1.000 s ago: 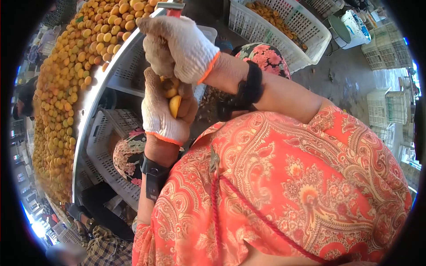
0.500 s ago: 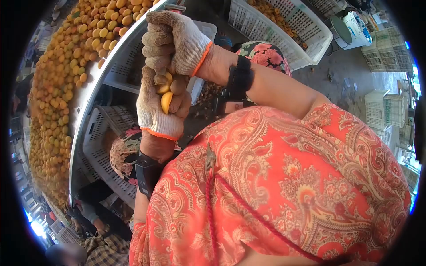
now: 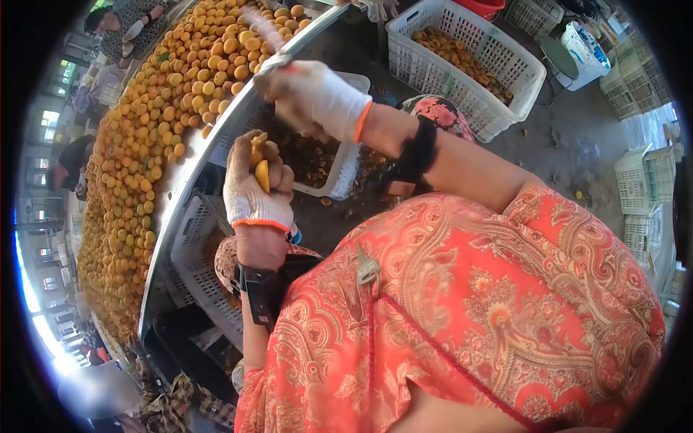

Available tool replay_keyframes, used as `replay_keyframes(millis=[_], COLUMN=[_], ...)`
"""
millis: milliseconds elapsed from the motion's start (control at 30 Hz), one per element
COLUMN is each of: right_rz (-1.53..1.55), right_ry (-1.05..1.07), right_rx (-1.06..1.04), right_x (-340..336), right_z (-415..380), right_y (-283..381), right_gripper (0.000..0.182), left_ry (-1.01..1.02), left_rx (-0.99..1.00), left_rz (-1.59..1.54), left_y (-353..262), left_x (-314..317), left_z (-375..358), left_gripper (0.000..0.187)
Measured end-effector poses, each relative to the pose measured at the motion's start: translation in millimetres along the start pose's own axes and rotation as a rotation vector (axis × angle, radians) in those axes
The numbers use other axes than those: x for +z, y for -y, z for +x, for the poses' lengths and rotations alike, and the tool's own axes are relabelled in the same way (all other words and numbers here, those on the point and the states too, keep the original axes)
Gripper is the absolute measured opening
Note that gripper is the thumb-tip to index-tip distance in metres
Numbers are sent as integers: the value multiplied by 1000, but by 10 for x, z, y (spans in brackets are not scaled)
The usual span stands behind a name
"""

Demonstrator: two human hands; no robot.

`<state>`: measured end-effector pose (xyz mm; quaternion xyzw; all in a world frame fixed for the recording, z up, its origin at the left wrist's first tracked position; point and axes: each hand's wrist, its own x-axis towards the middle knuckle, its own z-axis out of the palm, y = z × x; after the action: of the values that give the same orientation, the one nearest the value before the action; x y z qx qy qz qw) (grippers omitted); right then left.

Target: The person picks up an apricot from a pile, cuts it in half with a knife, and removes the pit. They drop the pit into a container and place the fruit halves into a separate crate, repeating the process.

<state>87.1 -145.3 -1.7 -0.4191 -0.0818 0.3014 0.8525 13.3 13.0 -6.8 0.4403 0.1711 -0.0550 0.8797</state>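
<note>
The two gloved hands, pressed together over the fruit half a second ago, now stand apart. The left hand [image 3: 256, 184] stays closed around an orange fruit [image 3: 260, 173], which shows as a wedge between thumb and fingers, held just beside the metal rim of the table [image 3: 184, 169]. The right hand [image 3: 314, 97] has lifted away toward the table edge and is blurred by motion; something thin and light sticks out of it, perhaps a tool, but its grip cannot be told from this view. The separation suggests that the working contact on the held fruit has ended for this cycle. The table carries a dense heap of the same small orange fruit [image 3: 144, 144]. Below the hands sits a white crate [image 3: 339, 169] holding dark scraps, and a second white crate [image 3: 462, 61] with fruit in it stands further off on the floor. Empty crates [image 3: 195, 252] are stacked under the table rim, close to the left forearm. Other people work along the far side of the table.
</note>
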Motion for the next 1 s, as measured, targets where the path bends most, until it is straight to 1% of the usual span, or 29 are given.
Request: replay_keyframes(millis=[33, 67, 100, 133, 200, 233, 267, 300, 333, 400, 433, 467, 533, 567, 600, 667, 700, 733, 800, 833, 867, 933, 967, 1000], right_rz=[-478, -954, -1067, -1168, -1052, -977, -902, -963, -920, -1164, -1115, -1111, -1164, -1154, -1153, -980, -1158, -1158, -963, -723, -718, -477, -458, -455], right_ry=[-91, -182, -111, -186, -198, -198, -196, -234, -261, -250, -227, -229, -355, -371, -370, -401, -438, -441, -446, -404, -407, -288, -299, -294], right_rx=[-252, -501, -561, -576, -509, -538, -563, -613, -672, -599, -519, -530, -431, -366, -365, -172, -272, -278, -168, -85, -89, 7, 43, 45], right_x=[29, 40, 102, 132, 133, 123, 110, 67, 34, -103, -105, -173, -359, -360, -376, -432, -618, -713, -818, -740, -740, -747, -660, -658], right_z=[26, 52, 31, -93, -56, -42, -31, -50, -13, -17, -71, -53, -6, -72, -128, -188, -90, -62, -41, -93, -89, -64, -72, -36], right_y=[-130, -266, -319, -334, -327, -324, -329, -316, -338, -286, -258, -290, -407, -366, -356, -342, -446, -497, -532, -487, -448, -419, -356, -372], right_gripper=[30, 29, 29, 21, 18, 17, 16, 15, 18, 23, 29, 29, 34, 44, 44, 40, 37, 37, 31, 24, 24, 21, 13, 13], left_ry=[-42, -87, -122, -85, -114, -118, -73, -30, 12, 30, -69, -160, -294, -387, -482, -639, -746, -848, -1032, -1105, -1040, -805, -704, -599], left_rx=[28, 51, 88, 73, 106, 112, 136, 161, 157, 265, 301, 339, 354, 358, 363, 332, 254, 177, -59, -19, 10, 233, 342, 451], left_rz=[-3, -7, 5, 51, 75, 72, 110, 146, 94, 111, 151, 191, 251, 277, 301, 563, 657, 749, 1019, 1111, 1089, 932, 893, 851], left_y=[-2, 25, 74, 63, 50, 19, -18, -56, -130, -321, -415, -514, -724, -783, -839, -975, -1050, -1141, -1413, -1511, -1655, -1746, -1722, -1693], left_x=[69, 111, 122, 91, 158, 167, 152, 112, 10, -260, -413, -594, -1181, -1361, -1540, -2111, -2403, -2686, -3209, -3239, -3266, -2688, -2404, -2110], left_z=[-39, -73, -97, -124, -196, -235, -273, -308, -345, -456, -515, -570, -694, -801, -919, -1133, -1199, -1226, -1253, -1214, -1170, -949, -759, -524], left_gripper=[36, 35, 35, 30, 30, 30, 26, 24, 23, 25, 24, 23, 20, 19, 17, 25, 29, 33, 39, 41, 42, 38, 35, 32])
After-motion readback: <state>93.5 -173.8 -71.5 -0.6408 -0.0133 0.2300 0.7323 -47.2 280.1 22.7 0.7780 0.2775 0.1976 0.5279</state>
